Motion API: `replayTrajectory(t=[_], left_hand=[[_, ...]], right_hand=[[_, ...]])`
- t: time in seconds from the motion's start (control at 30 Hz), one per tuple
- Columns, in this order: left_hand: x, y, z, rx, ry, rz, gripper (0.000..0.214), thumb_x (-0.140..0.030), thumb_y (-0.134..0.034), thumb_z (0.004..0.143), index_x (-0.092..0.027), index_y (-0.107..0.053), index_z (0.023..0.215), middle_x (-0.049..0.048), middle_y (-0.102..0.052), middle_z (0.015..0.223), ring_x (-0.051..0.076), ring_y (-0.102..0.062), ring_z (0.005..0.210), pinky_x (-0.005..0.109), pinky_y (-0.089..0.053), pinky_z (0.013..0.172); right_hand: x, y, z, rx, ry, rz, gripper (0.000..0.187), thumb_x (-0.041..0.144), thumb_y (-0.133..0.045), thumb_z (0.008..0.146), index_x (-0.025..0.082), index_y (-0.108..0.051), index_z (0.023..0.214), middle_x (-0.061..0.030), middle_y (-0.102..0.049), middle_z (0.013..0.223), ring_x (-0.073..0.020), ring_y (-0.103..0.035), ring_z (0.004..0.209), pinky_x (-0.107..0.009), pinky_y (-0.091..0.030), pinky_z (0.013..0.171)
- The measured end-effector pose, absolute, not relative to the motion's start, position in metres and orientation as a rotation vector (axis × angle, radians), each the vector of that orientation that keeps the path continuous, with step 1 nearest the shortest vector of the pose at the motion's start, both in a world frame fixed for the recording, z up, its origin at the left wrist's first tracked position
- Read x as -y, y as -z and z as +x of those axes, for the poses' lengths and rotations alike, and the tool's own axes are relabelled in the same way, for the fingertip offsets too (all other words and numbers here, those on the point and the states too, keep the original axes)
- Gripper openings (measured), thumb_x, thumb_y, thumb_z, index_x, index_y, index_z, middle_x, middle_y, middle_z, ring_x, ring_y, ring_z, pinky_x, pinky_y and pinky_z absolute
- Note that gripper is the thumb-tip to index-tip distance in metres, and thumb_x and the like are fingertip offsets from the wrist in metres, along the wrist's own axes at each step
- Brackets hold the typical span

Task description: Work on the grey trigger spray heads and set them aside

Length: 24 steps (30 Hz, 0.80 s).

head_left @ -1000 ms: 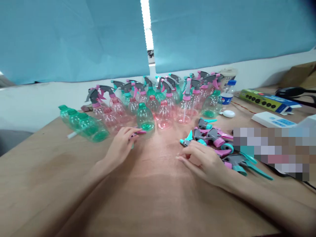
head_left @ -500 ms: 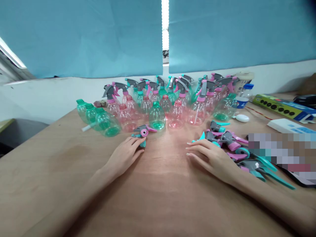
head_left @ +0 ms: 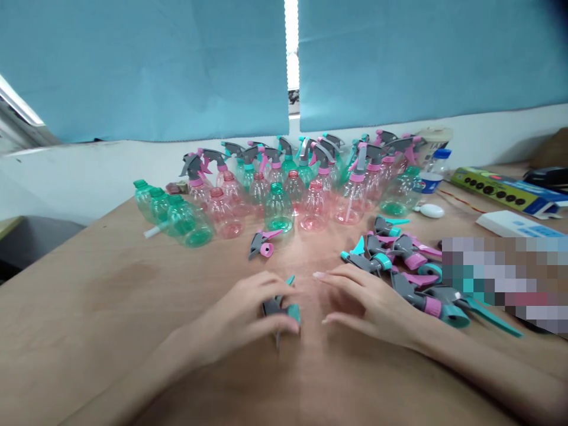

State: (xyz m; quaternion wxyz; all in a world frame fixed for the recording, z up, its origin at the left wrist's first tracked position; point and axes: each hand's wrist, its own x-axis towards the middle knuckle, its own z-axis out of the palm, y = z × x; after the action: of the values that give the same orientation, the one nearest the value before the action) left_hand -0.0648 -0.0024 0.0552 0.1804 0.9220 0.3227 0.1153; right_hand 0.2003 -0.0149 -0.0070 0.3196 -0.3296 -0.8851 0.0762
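Note:
My left hand (head_left: 248, 310) is closed around a grey and teal trigger spray head (head_left: 290, 312), held low over the near middle of the table. To its right my right hand (head_left: 366, 302) is open, fingers apart and curved toward the spray head, with a gap between them. A grey and pink spray head (head_left: 266, 249) lies just beyond my left hand. Beside my right hand is a heap of loose spray heads (head_left: 406, 251) in grey, pink and teal. An uncapped green bottle (head_left: 278, 208) and an uncapped pink bottle (head_left: 314, 207) stand farther back.
Several bottles with sprayers (head_left: 326, 163) stand along the back of the wooden table (head_left: 110, 302). Uncapped green bottles (head_left: 189, 222) are at the left. On the right are a yellow-green box (head_left: 501, 189), a white box (head_left: 519, 228), a white oval object (head_left: 431, 210) and a blue-capped bottle (head_left: 437, 168).
My left hand has drawn the teal spray head nearer and to the right, leaving the pink one behind. My right hand has left the heap's edge and moved slightly nearer and left.

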Motion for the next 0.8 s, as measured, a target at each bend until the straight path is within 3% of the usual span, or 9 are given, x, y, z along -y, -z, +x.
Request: replayTrajectory(t=[0.1, 0.2, 0.3, 0.4, 0.5, 0.63, 0.8], left_hand=[[-0.029, -0.057, -0.069, -1.114, -0.549, 2.685, 0.029, -0.035, -0.048, 0.094, -0.025, -0.056, 0.119, 0.0049, -0.060, 0.121, 0.021, -0.053, 0.112, 0.036, -0.043, 0.093], [-0.058, -0.042, -0.077, -1.186, -0.505, 2.812, 0.039, -0.032, -0.046, 0.094, -0.024, -0.045, 0.132, 0.0070, -0.047, 0.139, 0.023, -0.042, 0.126, 0.044, -0.035, 0.104], [-0.067, -0.025, -0.087, -1.197, -0.409, 2.895, 0.035, -0.033, -0.044, 0.095, -0.019, -0.053, 0.126, 0.0095, -0.051, 0.134, 0.024, -0.046, 0.122, 0.043, -0.039, 0.102], [-0.054, -0.018, -0.100, -1.257, -0.395, 2.951, 0.032, -0.031, -0.038, 0.097, -0.019, -0.062, 0.114, 0.0089, -0.058, 0.124, 0.023, -0.052, 0.114, 0.042, -0.045, 0.097], [-0.030, -0.020, -0.114, -1.310, -0.366, 2.977, 0.035, -0.029, -0.032, 0.098, -0.021, -0.062, 0.113, 0.0077, -0.061, 0.118, 0.023, -0.055, 0.109, 0.042, -0.048, 0.092], [-0.005, -0.027, -0.120, -1.349, -0.367, 2.922, 0.034, -0.030, -0.032, 0.097, -0.024, -0.058, 0.119, 0.0067, -0.054, 0.129, 0.025, -0.051, 0.116, 0.044, -0.050, 0.091], [0.005, -0.034, -0.091, -1.230, -0.563, 2.855, 0.032, -0.026, -0.038, 0.096, -0.025, -0.051, 0.125, 0.0066, -0.050, 0.134, 0.025, -0.044, 0.126, 0.044, -0.044, 0.099]], right_hand=[[0.020, 0.005, 0.196, 2.398, -0.225, -0.807, 0.059, 0.047, -0.061, 0.083, 0.017, -0.046, 0.132, -0.0134, -0.058, 0.124, -0.0238, -0.054, 0.114, -0.041, -0.048, 0.094], [0.026, 0.002, 0.185, 2.496, -0.236, -0.733, 0.063, 0.051, -0.059, 0.083, 0.021, -0.043, 0.136, -0.0123, -0.051, 0.134, -0.0249, -0.045, 0.125, -0.043, -0.042, 0.101], [0.032, 0.000, 0.170, 2.575, -0.229, -0.649, 0.061, 0.052, -0.056, 0.084, 0.023, -0.044, 0.136, -0.0103, -0.045, 0.141, -0.0265, -0.037, 0.131, -0.046, -0.038, 0.104], [0.036, 0.000, 0.157, 2.568, -0.259, -0.628, 0.044, 0.043, -0.052, 0.090, 0.020, -0.052, 0.128, -0.0094, -0.054, 0.131, -0.0233, -0.048, 0.121, -0.040, -0.043, 0.100], [0.037, 0.002, 0.151, 2.480, -0.321, -0.664, 0.026, 0.027, -0.051, 0.092, 0.017, -0.061, 0.114, -0.0089, -0.064, 0.113, -0.0195, -0.059, 0.103, -0.033, -0.049, 0.089], [0.036, 0.005, 0.151, 2.422, -0.456, -0.768, 0.031, 0.027, -0.062, 0.085, 0.017, -0.060, 0.115, -0.0086, -0.064, 0.105, -0.0199, -0.059, 0.095, -0.032, -0.051, 0.079], [0.027, 0.007, 0.156, 2.360, -0.469, -0.792, 0.027, 0.015, -0.054, 0.086, 0.018, -0.058, 0.113, -0.0078, -0.064, 0.105, -0.0194, -0.059, 0.098, -0.033, -0.050, 0.083]])
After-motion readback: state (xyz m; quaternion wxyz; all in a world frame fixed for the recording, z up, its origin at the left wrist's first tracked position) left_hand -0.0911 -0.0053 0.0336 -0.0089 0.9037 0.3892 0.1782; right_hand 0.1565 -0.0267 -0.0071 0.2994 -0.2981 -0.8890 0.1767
